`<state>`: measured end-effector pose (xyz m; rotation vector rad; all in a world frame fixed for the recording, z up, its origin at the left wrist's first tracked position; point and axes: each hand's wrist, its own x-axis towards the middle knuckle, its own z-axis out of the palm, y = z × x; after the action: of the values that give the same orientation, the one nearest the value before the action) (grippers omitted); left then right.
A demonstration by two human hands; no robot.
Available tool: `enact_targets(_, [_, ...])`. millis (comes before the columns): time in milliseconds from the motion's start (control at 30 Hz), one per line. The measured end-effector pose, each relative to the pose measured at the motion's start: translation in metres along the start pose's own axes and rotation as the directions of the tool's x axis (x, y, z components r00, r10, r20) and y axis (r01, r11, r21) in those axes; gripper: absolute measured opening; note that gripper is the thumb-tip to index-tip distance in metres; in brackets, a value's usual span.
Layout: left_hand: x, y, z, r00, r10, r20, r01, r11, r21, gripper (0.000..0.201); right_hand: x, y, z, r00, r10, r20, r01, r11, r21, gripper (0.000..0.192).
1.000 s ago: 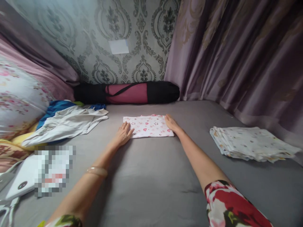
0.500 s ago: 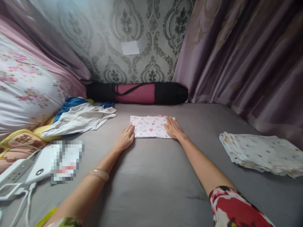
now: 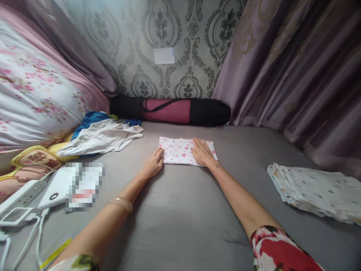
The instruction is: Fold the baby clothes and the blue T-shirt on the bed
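Note:
A small folded white cloth with pink hearts (image 3: 177,150) lies flat on the grey bed sheet (image 3: 180,218). My left hand (image 3: 153,164) rests palm down at the cloth's left edge, fingertips touching it. My right hand (image 3: 201,153) lies flat on the cloth's right part, fingers spread. Neither hand grips anything. A pale bangle sits on my left wrist.
A stack of folded spotted cloths (image 3: 316,192) lies at the right. Loose white and blue garments (image 3: 104,135) lie at the left by a floral pillow (image 3: 34,98). A black-and-maroon rolled bag (image 3: 172,111) sits against the wall. A power strip with cables (image 3: 25,195) is near left.
My right hand has slid leftward from the cloth's right edge onto its top. My left hand stays at the left edge. The view has shifted a little.

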<state>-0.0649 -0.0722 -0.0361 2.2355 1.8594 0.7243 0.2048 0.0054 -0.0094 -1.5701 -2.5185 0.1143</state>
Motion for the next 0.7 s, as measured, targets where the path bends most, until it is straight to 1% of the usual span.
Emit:
enact_targets(100, [0.0, -0.001, 0.0, 1.0, 0.015, 0.001, -0.015, 1.0, 0.003, 0.049, 0.002, -0.008, 0.007, 1.0, -0.016, 0.013, 0.016, 1.0, -0.002, 0.061])
enact_targets(233, [0.001, -0.003, 0.002, 1.0, 0.01, 0.003, -0.01, 1.0, 0.009, 0.048, 0.001, -0.007, 0.012, 1.0, -0.008, 0.001, 0.008, 1.0, -0.012, 0.06])
enact_targets(333, [0.001, -0.003, 0.002, 1.0, 0.011, 0.002, -0.011, 1.0, 0.012, 0.049, 0.0, -0.006, 0.011, 1.0, -0.01, 0.011, 0.01, 1.0, -0.016, 0.059])
enact_targets(433, [0.0, -0.001, 0.0, 1.0, 0.008, -0.001, -0.008, 1.0, 0.014, 0.048, 0.002, -0.01, 0.006, 0.999, 0.012, 0.051, -0.012, 1.0, -0.012, 0.06])
enact_targets(533, [0.0, 0.001, -0.001, 1.0, 0.01, -0.004, -0.01, 1.0, 0.02, 0.048, 0.007, -0.022, 0.002, 0.997, 0.038, 0.072, -0.038, 0.999, -0.007, 0.061])
enact_targets(633, [0.0, 0.001, 0.0, 1.0, 0.02, -0.002, -0.02, 1.0, 0.021, 0.047, 0.016, -0.041, 0.003, 0.998, -0.005, 0.06, 0.004, 1.0, 0.021, 0.061])
enact_targets(700, [0.0, 0.0, 0.0, 1.0, 0.023, -0.005, -0.023, 1.0, 0.015, 0.047, 0.022, -0.052, 0.008, 0.998, -0.035, 0.051, 0.032, 0.998, 0.05, 0.062])
